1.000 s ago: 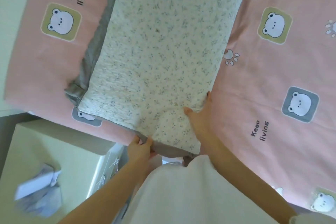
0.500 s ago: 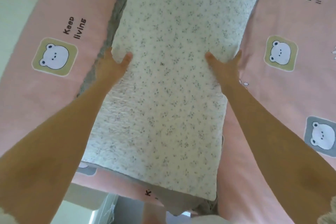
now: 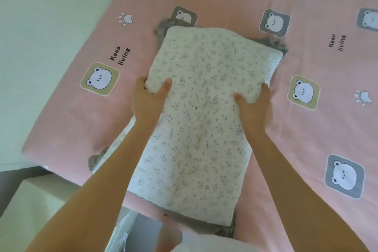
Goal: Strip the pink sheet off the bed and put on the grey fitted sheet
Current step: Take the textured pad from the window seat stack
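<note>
Arms were extended forward. The speckled pillow (image 3: 204,129) was clasped at opposite edges by left hand (image 3: 146,100) and right hand (image 3: 254,109), each grip curled, thumbs on top. The pink sheet (image 3: 306,139) was seen spread beneath it.

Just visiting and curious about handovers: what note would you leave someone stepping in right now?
Left hand grips the speckled pillow at its left edge; right hand grips its right edge.
The pillow is on the pink sheet, not yet stripped.
Grey fabric peeks from under the pillow; unclear whether it is the fitted sheet.
Done: nothing yet.
Left: move the pillow off, strip the pink sheet, fit the grey one.
</note>
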Motion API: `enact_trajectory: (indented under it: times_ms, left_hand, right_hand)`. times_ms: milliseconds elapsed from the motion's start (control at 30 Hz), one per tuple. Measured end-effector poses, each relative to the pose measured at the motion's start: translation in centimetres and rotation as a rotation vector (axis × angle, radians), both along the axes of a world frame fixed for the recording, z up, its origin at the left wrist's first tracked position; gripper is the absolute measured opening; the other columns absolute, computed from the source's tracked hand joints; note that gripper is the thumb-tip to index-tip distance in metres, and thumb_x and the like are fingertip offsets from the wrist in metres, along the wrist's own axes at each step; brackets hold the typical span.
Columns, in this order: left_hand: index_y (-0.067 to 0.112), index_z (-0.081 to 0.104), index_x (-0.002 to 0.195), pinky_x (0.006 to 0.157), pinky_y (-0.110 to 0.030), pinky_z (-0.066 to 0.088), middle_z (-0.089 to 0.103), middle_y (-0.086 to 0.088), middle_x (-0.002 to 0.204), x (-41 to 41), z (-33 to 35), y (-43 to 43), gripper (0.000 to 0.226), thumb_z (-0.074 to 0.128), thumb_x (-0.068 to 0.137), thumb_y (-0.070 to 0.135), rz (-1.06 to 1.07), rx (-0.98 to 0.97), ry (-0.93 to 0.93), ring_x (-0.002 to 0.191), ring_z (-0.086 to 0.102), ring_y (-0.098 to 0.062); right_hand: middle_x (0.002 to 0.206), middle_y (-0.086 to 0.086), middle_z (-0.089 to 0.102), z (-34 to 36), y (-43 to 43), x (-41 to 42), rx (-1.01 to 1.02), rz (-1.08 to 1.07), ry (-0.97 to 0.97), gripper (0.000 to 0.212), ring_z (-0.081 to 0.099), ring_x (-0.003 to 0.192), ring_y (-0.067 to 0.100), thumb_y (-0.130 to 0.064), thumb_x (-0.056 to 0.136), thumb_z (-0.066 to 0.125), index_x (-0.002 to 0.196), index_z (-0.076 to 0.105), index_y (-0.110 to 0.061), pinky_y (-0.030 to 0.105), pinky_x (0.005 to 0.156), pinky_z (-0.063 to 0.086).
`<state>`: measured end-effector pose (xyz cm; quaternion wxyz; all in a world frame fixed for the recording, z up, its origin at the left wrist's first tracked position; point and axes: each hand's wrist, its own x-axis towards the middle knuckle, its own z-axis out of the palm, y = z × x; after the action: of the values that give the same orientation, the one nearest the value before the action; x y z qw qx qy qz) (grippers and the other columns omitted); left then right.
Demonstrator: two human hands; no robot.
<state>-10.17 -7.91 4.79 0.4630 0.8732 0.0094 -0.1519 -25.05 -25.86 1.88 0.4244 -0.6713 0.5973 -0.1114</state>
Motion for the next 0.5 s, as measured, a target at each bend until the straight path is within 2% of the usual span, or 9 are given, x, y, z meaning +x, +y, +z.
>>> enact_trajectory:
  times_ms: [133, 233, 300, 367, 433, 500]
  left_hand:
    - [0.019, 0.055, 0.109, 0.083, -0.041, 0.055, 0.066, 0.004, 0.103, -4.2, 6.1, 5.3, 0.059, 0.076, 0.066, 0.054, 0.064, -0.026, 0.023, 0.094, 0.065, -0.017]
    - [0.017, 0.056, 0.105, 0.069, -0.028, 0.052, 0.063, 0.009, 0.092, -8.0, 10.6, 9.3, 0.044, 0.076, 0.075, 0.041, 0.113, 0.01, -0.01, 0.086, 0.063, -0.015]
    - [0.016, 0.057, 0.106, 0.061, -0.022, 0.047, 0.062, 0.01, 0.088, -10.6, 13.6, 11.8, 0.039, 0.073, 0.078, 0.039, 0.178, 0.057, -0.056, 0.079, 0.061, -0.012]
    - [0.016, 0.059, 0.109, 0.06, -0.021, 0.046, 0.065, 0.007, 0.09, -13.3, 16.1, 14.5, 0.041, 0.07, 0.079, 0.042, 0.283, 0.105, -0.108, 0.079, 0.062, -0.014]
    - [0.016, 0.06, 0.111, 0.059, -0.024, 0.048, 0.066, 0.005, 0.09, -16.4, 18.4, 17.2, 0.043, 0.069, 0.08, 0.044, 0.398, 0.134, -0.148, 0.078, 0.063, -0.014]
    - [0.016, 0.059, 0.112, 0.054, -0.022, 0.044, 0.065, 0.005, 0.089, -19.8, 20.6, 19.9, 0.043, 0.068, 0.08, 0.043, 0.487, 0.163, -0.176, 0.071, 0.06, -0.008]
  right_hand:
    - [0.138, -0.003, 0.048, 5.2, 3.1, -3.5, 0.058, 0.086, -0.063, 0.08, 0.047, 0.126, 0.02, -0.041, 0.078, 0.072, 0.145, 0.031, -0.022, 0.041, 0.104, 0.04]
    - [0.139, -0.001, 0.046, 8.9, 5.9, -5.6, 0.134, 0.172, -0.138, 0.077, 0.045, 0.127, 0.019, -0.033, 0.08, 0.073, 0.145, 0.032, -0.018, 0.033, 0.106, 0.036]
    - [0.139, -0.002, 0.045, 11.2, 8.0, -6.6, 0.167, 0.243, -0.166, 0.081, 0.044, 0.127, 0.019, -0.039, 0.076, 0.074, 0.144, 0.034, -0.02, 0.041, 0.108, 0.037]
    - [0.138, -0.004, 0.046, 13.2, 10.1, -7.6, 0.17, 0.348, -0.15, 0.086, 0.046, 0.126, 0.019, -0.052, 0.07, 0.072, 0.142, 0.035, -0.024, 0.047, 0.104, 0.04]
    - [0.134, -0.008, 0.051, 14.6, 12.3, -8.5, 0.198, 0.436, -0.169, 0.09, 0.052, 0.121, 0.018, -0.063, 0.062, 0.07, 0.139, 0.036, -0.029, 0.048, 0.099, 0.045]
    - [0.128, -0.009, 0.054, 16.2, 14.8, -9.6, 0.226, 0.521, -0.196, 0.088, 0.057, 0.114, 0.016, -0.06, 0.062, 0.07, 0.137, 0.036, -0.03, 0.046, 0.096, 0.049]
